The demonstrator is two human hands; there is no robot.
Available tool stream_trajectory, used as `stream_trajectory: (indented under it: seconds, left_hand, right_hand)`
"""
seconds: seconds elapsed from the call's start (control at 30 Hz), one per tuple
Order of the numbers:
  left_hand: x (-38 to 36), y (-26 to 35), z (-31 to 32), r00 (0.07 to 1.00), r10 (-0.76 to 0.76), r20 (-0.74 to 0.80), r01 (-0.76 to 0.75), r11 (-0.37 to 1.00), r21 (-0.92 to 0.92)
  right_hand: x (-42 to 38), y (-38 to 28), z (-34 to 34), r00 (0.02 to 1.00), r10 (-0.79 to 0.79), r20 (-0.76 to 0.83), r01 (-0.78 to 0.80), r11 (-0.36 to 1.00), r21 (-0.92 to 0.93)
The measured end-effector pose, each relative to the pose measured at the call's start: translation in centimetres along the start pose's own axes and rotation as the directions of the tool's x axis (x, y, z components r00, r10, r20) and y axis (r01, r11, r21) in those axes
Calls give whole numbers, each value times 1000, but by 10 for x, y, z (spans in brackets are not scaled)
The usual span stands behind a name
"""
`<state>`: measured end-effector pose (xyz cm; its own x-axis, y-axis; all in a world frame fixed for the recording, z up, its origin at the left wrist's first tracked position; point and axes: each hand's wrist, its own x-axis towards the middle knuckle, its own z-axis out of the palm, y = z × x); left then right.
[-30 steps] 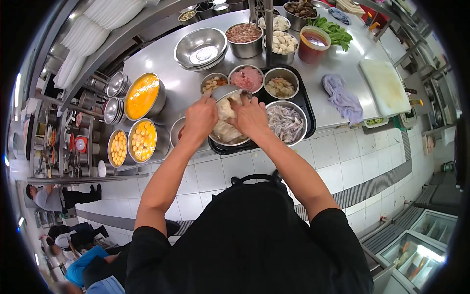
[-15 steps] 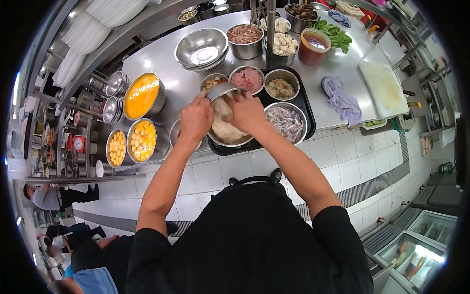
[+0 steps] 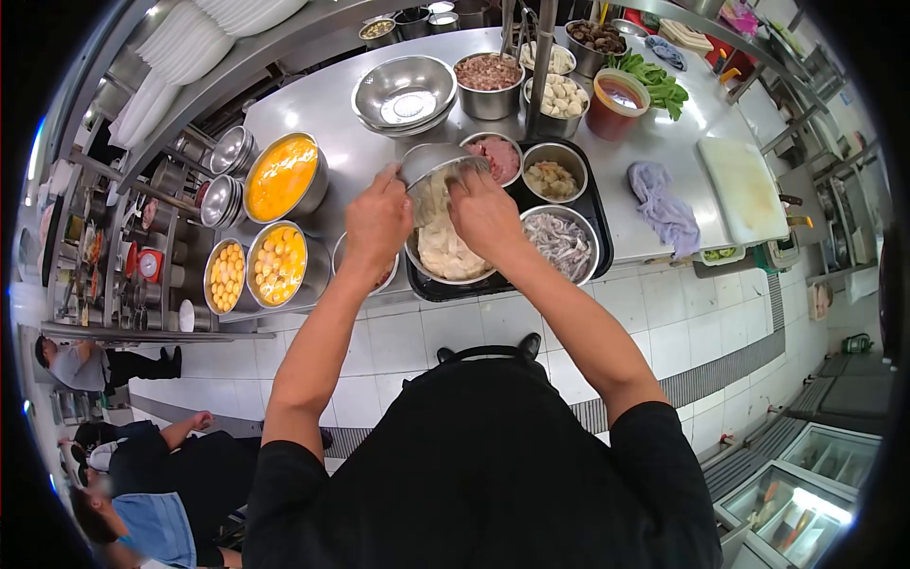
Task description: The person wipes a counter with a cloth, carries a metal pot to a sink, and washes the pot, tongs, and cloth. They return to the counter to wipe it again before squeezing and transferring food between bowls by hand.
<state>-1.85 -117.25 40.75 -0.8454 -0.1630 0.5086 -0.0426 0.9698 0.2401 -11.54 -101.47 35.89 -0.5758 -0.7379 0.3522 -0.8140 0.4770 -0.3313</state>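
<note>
My left hand (image 3: 377, 216) is closed on the rim of a metal bowl (image 3: 428, 157), which is tipped with its mouth facing me. My right hand (image 3: 483, 216) reaches into that mouth with fingers stretched out, their tips blurred. Pale, wet, lumpy food (image 3: 444, 245) hangs from the tipped bowl into a larger metal bowl (image 3: 453, 281) below, whose rim shows at the front. This lower bowl sits on a black tray (image 3: 603, 248). Also on the tray are bowls of pink minced meat (image 3: 499, 157), pale chunks (image 3: 552, 179) and greyish strips (image 3: 559, 242).
At left stand bowls of beaten egg (image 3: 282, 176), yolks (image 3: 279, 266) and smaller yolks (image 3: 227, 277). A colander (image 3: 404, 93) lies behind. To the right are a red-brown tub (image 3: 618, 104), a cloth (image 3: 660, 201) and a cutting board (image 3: 741, 190). Co-workers (image 3: 180, 474) stand at lower left.
The tipped bowl has turned its mouth further toward me, and more pale food has slid into the lower bowl. My right fingers have moved up into the tipped bowl.
</note>
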Motion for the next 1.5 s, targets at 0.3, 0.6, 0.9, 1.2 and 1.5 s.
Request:
stream_trajectory:
  seconds: [0.3, 0.6, 0.9, 1.2, 1.5]
  left_hand:
    - [-4, -6, 5, 997, 75, -12, -76, 997, -10]
    - [-1, -13, -20, 984, 40, -172, -47, 998, -40]
    - [-1, -88, -6, 746, -602, 283, 666, 678, -312]
    - [-9, -39, 49, 552, -544, 632, 730, -50, -681]
    - [57, 163, 97, 780, -197, 594, 575, -149, -804]
  right_hand:
    - [13, 8, 33, 984, -155, 90, 158, 987, -23]
    - [-20, 19, 19, 923, -124, 364, 177, 977, -116]
    - [-12, 15, -23, 976, 213, 50, -213, 875, 434]
    - [-15, 14, -11, 740, 571, 356, -569, 249, 784]
    - [-164, 155, -152, 399, 914, -75, 42, 64, 997]
